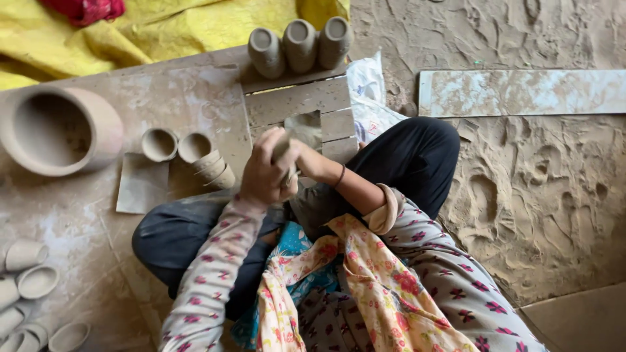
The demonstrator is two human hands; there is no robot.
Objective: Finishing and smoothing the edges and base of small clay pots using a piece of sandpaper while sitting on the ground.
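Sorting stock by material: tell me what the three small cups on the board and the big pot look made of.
Three small cups: likely unfired clay, matte grey-brown, no glaze or shine. Big pot: probably clay too, dull pinkish outside, dusty grey inside.

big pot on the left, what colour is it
Pale pinkish-tan unfired clay, dusty grey inside: the big pot, lying on its side in the head view.

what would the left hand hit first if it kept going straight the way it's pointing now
Probably the wooden block stand just past the fingertips of the left hand, then the three clay cups lying on it. Depth is hard to judge from above.
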